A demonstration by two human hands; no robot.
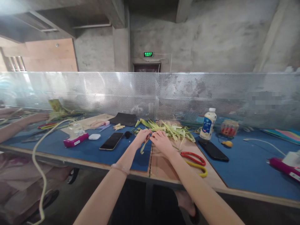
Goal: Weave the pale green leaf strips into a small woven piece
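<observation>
a narrow pale green leaf strip (143, 147) is at the middle of the table's near part, above the seam where the blue surface (131, 157) meets the tan board (164, 168). its lower end hangs free below the fingers; it looks thin, limp and slightly curled, though its upper part is hidden. the left hand (141, 137) and right hand (161, 140) almost meet, fingertips bunched, seemingly pinching the strip between them; the exact grip is too small to tell.

the work appears under way: one strip is being handled, while a loose heap of green and yellowish leaf strips (174, 129) beyond the hands seems left to use. i cannot make out any finished piece.

red-and-yellow looped handles (195, 162) lie near the right forearm. farther out are a dark smartphone (111, 141) on the left, and a black phone (213, 150) beside a blue-labelled bottle (207, 126) on the right.
</observation>
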